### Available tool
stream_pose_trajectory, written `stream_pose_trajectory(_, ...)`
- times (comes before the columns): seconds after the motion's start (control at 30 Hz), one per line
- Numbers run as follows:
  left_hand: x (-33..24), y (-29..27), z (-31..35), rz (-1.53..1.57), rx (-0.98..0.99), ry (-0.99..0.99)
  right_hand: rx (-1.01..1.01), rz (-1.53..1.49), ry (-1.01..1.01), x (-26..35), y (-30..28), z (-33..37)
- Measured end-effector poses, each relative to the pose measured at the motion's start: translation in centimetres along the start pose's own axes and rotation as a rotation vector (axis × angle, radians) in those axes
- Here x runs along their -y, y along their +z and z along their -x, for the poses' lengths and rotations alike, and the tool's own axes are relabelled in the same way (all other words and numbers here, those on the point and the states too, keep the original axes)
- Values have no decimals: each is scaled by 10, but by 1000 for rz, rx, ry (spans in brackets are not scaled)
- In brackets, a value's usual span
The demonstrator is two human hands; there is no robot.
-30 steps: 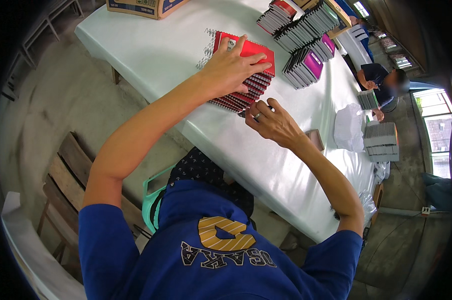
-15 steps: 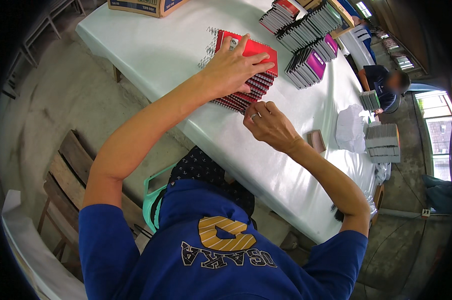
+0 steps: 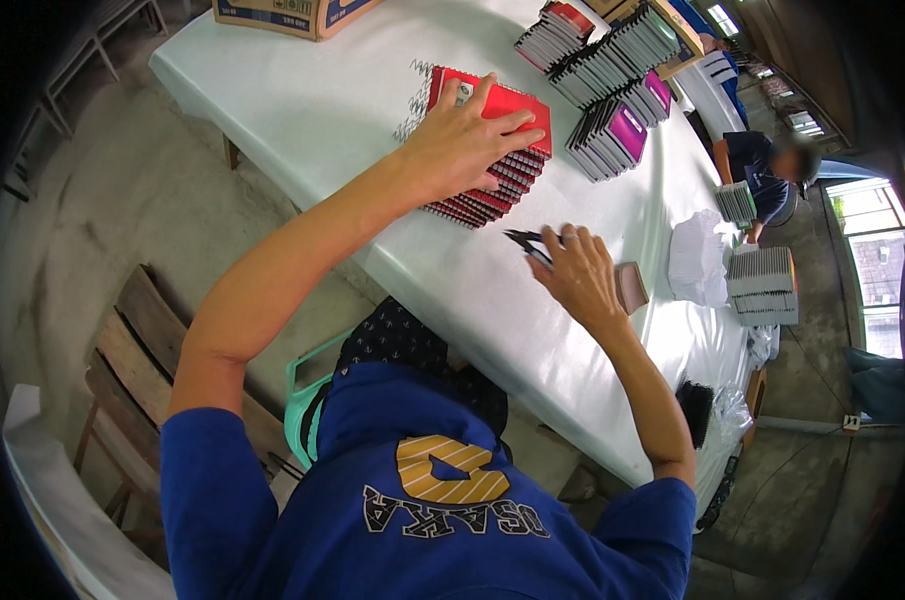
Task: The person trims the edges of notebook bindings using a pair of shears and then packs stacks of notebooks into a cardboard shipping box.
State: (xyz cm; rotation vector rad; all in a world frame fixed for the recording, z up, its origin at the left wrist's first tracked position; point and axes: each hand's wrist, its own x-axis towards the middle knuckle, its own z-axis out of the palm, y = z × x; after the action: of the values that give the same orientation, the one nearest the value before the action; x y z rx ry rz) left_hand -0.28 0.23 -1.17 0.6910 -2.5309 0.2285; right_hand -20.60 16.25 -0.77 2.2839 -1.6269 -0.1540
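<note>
A fanned stack of red spiral notebooks [image 3: 535,112] lies on the white-covered table, with loose wire coils [image 3: 410,118] sticking out at its upper left side. My left hand [image 3: 463,145] rests on the top cover, fingers spread and pressing flat, gripping nothing. To the right of the stack and a little nearer to me, my right hand [image 3: 579,272] is closed around a slim dark two-armed hand tool [image 3: 526,241], perhaps pliers. Its two arms point left towards the notebooks, apart from them. My fingers hide the rest of it, so its exact kind is unclear.
Stacks of notebooks [image 3: 613,65] and purple-covered ones [image 3: 607,140] stand at the far right. A small brown box [image 3: 631,287], white wrapping [image 3: 700,258] and another stack [image 3: 763,285] lie along the right side. A co-worker [image 3: 763,170] is beyond. A cardboard box [image 3: 273,14] sits far left.
My right hand has moved right, away from the notebooks' near edge, and the dark tool now shows in it. My left hand has stayed on the stack.
</note>
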Motion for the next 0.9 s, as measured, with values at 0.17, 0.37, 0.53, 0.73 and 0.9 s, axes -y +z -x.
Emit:
stream_pose_trajectory(0.17,0,1,-6,-25,-12,19,-133,-190,12,-57,47,28)
stream_pose_trajectory(0.37,0,-9,-7,23,64,14,150,-712,270,-58,31,-28)
stream_pose_trajectory(0.53,-1,-10,-2,12,64,14,-13,-18,82,-27,35,37)
stream_pose_trajectory(0.73,-4,-9,-5,3,32,28,-125,-160,232,-40,84,95)
stream_pose_trajectory(0.9,-1,-6,-2,-6,16,16,-173,-163,75,-17,9,43)
